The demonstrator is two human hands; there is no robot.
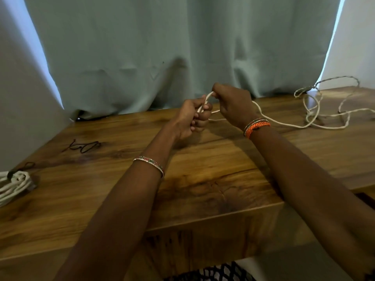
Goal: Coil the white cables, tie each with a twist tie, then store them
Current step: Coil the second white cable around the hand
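Head view: both hands are raised just above the far middle of the wooden bench [203, 179]. The left hand [190, 118] has its fingers curled round a loop of white cable [284, 123], gripping it. The right hand [233, 104] pinches the top of the same loop, just right of and touching the left hand's fingertips. From the hands the cable trails right across the bench into a loose, uncoiled tangle at the far right, near the curtain edge; part of it lifts off the bench by the wall. A coiled white cable bundle [15, 184] lies at the near left edge of the bench, with a dark tie round its far end, partly cut off by the frame. A black twist tie [84, 146] lies flat on the bench left of the arms, well apart from both hands. An orange braided band [256, 127] sits on the right wrist, a thin beaded bangle [150, 164] on the left forearm. A grey-green curtain [162, 47] hangs behind the bench.
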